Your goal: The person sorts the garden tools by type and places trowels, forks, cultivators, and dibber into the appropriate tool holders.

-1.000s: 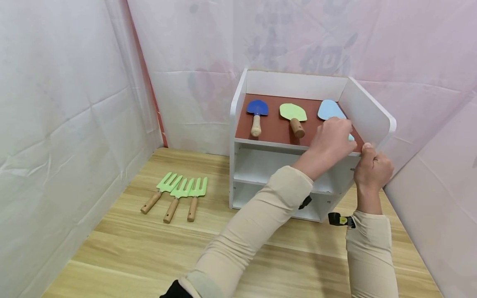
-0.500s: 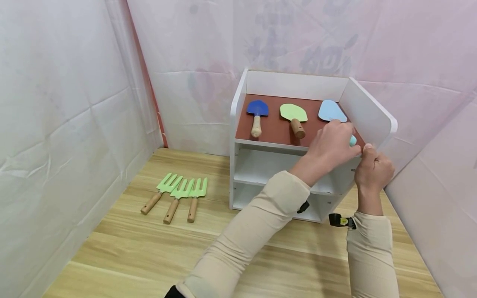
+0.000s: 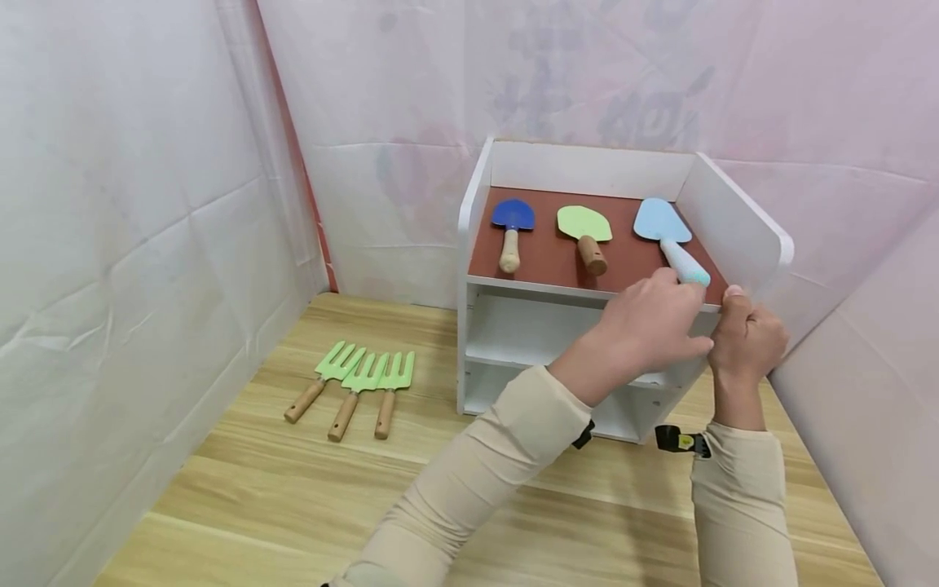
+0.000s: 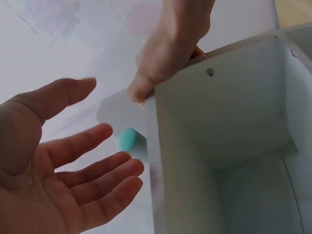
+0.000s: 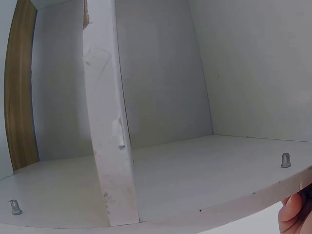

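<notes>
My left hand (image 3: 645, 322) is just in front of the shelf's top, below the handle of a light blue trowel (image 3: 660, 220). In the left wrist view, that hand (image 4: 73, 170) has its fingers spread and apart from the trowel's teal handle end (image 4: 127, 140). My right hand (image 3: 748, 334) grips the right front edge of the white shelf unit (image 3: 477, 281), thumb near the top board. Only its fingers (image 5: 292, 212) show at the corner of the right wrist view. A green trowel (image 3: 583, 222) and a blue trowel (image 3: 513, 214) lie left of the light blue one on the brown top.
Several-tined green hand forks (image 3: 363, 373) with wooden handles lie on the wooden table (image 3: 242, 505), left of the shelf unit. White sheeting (image 3: 381, 90) hangs behind and at both sides. Small metal pegs (image 5: 286, 160) stick out inside the compartments.
My left hand has let go of the light blue trowel's handle and drawn back toward the front, uncovering the handle. The right hand keeps its grip on the shelf unit.
</notes>
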Action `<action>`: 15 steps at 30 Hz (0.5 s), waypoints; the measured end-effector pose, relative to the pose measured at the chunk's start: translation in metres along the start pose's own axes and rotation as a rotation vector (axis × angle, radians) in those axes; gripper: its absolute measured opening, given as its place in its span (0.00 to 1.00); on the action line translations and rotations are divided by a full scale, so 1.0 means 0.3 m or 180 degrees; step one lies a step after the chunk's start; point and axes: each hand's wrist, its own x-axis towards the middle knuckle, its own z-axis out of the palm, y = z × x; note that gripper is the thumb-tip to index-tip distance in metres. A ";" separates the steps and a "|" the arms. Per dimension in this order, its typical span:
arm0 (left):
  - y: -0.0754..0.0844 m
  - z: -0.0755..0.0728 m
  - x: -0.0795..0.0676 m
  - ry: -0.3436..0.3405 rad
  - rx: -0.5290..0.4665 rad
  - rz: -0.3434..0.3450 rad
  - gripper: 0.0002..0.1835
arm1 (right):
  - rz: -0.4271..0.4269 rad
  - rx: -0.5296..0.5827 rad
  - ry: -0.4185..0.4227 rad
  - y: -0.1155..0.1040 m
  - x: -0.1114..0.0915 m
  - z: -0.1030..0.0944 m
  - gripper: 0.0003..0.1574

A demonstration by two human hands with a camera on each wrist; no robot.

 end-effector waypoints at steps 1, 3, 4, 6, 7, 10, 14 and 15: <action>0.002 0.000 -0.009 -0.0059 0.0028 0.0038 0.12 | -0.0029 -0.0003 0.0001 0.000 0.000 0.000 0.30; 0.004 0.001 -0.031 -0.0176 0.0054 0.0085 0.12 | -0.0069 -0.0008 -0.0001 0.001 0.000 0.001 0.30; 0.006 0.003 -0.042 -0.0231 0.0062 0.0086 0.12 | -0.0081 -0.0004 -0.0011 0.001 0.000 0.002 0.30; 0.008 0.005 -0.065 -0.0330 0.0082 0.0085 0.10 | -0.0060 0.0008 -0.0016 0.000 -0.001 0.002 0.30; 0.009 0.006 -0.075 -0.0370 0.0081 0.0072 0.10 | -0.0046 0.0007 -0.0008 -0.001 -0.001 0.002 0.30; 0.009 0.011 -0.102 -0.0465 0.0090 0.0052 0.10 | 0.0013 0.0011 0.0000 -0.004 -0.002 0.003 0.30; 0.003 0.024 -0.134 -0.0543 0.0093 0.0093 0.12 | 0.0032 -0.0014 -0.0004 0.001 0.001 0.003 0.29; 0.002 0.029 -0.141 -0.0560 0.0090 0.0093 0.13 | 0.0035 -0.0017 -0.0002 0.005 0.002 0.002 0.29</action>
